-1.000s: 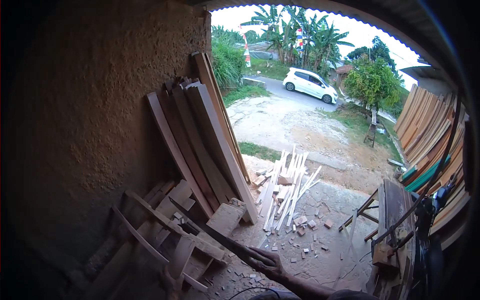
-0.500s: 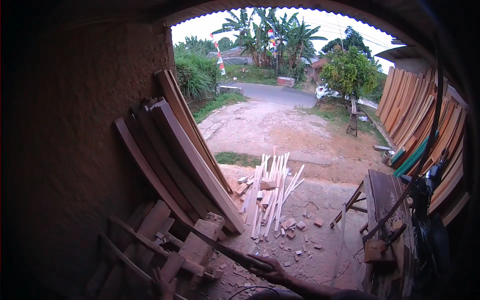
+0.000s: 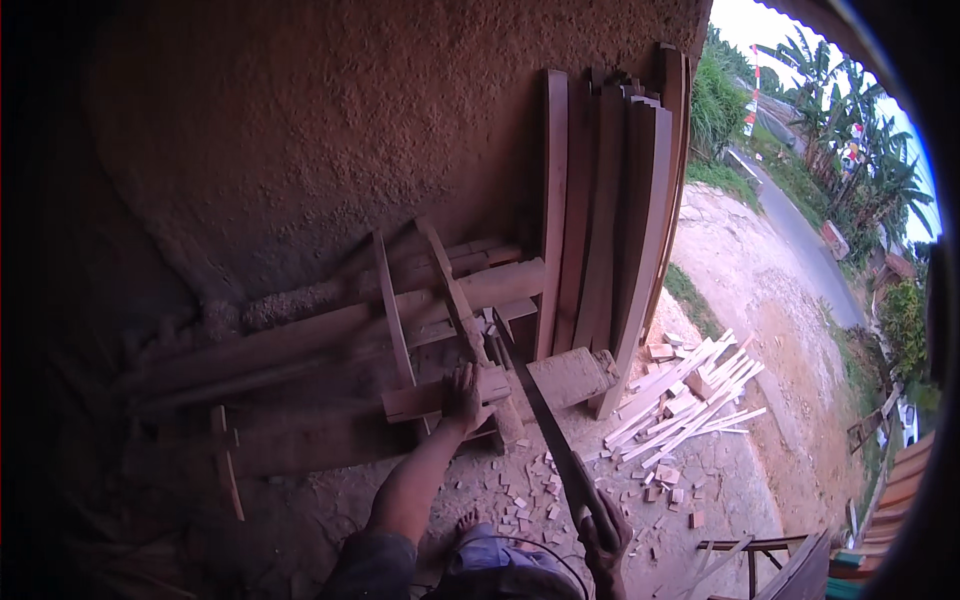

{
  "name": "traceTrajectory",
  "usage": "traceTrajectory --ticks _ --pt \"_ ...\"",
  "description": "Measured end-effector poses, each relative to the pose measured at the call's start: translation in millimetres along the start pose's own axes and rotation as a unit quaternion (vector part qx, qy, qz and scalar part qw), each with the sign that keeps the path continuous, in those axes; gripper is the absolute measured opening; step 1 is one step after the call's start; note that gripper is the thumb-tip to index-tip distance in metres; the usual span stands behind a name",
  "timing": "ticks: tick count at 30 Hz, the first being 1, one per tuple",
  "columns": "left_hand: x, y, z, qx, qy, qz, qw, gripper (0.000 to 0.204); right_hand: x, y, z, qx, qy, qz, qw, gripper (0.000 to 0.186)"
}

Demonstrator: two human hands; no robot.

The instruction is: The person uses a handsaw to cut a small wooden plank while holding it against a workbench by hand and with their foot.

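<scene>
- Two bare hands at work. Right hand [image 3: 612, 545] is nearest, at the handle end of the saw [image 3: 546, 415], fingers curled around it; their far side is hidden.
- Saw: handle end low, by the right hand; narrow end points away and to the left. Long axis runs slantwise from the right hand up to the wood rails. Can't tell if the blade touches wood.
- Bare foot [image 3: 468, 520] and blue-grey clothing [image 3: 500, 553]: left of the saw's handle end.
- Small offcuts [image 3: 522, 505]: scattered on the floor, both sides of the saw.
- Left hand [image 3: 463, 400]: left of the saw's blade, fingers bent over a wood block [image 3: 408, 401], grasping it. Undersides of those fingers not visible.
- Wood block: left of the saw, long axis roughly crosswise in view, so at an angle to the blade.
- Thick timber [image 3: 572, 376]: just right of the saw's blade, dusty top.
- Narrow rail [image 3: 447, 280]: left of the saw's narrow end, running away toward the wall.
- Pale strips [image 3: 690, 395]: heaped right of the saw, well apart from it.
- Upright planks [image 3: 600, 220]: beyond the saw's narrow end, leaning at the rough wall [image 3: 350, 130].
- Grey road [image 3: 812, 235] and broad-leaved trees [image 3: 870, 150]: farthest, right of the saw, outdoors.
</scene>
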State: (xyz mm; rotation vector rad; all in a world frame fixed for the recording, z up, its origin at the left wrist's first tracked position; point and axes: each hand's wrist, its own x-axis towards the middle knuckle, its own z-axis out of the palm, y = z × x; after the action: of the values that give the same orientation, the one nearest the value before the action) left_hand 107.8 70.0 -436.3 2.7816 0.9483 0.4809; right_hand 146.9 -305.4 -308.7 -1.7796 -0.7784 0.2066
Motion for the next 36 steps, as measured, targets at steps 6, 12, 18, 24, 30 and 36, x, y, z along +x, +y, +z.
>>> traceTrajectory --ticks 6,12,18,24,30,36 --pt "27 -25 29 -0.053 0.006 0.036 0.998 0.075 -7 -13 13 -0.014 0.006 0.034 0.999 0.041" --pt "36 6 16 -0.083 -0.012 0.046 0.995 0.073 -5 -8 28 -0.072 0.021 0.019 0.997 0.044" --pt "50 -14 34 -0.127 0.038 -0.032 0.991 0.034 -12 3 33 -0.051 0.007 0.035 0.998 0.045" --pt "56 11 37 -0.103 0.051 -0.088 0.989 0.02 -11 12 26 -0.074 0.014 -0.031 0.997 0.044" --pt "56 15 46 -0.078 0.112 -0.097 0.986 0.021 -19 28 26 -0.116 0.047 -0.117 0.985 0.043" --pt "57 8 60 -0.049 0.097 -0.128 0.986 0.022 -16 30 31 -0.034 0.029 -0.037 0.998 0.04"
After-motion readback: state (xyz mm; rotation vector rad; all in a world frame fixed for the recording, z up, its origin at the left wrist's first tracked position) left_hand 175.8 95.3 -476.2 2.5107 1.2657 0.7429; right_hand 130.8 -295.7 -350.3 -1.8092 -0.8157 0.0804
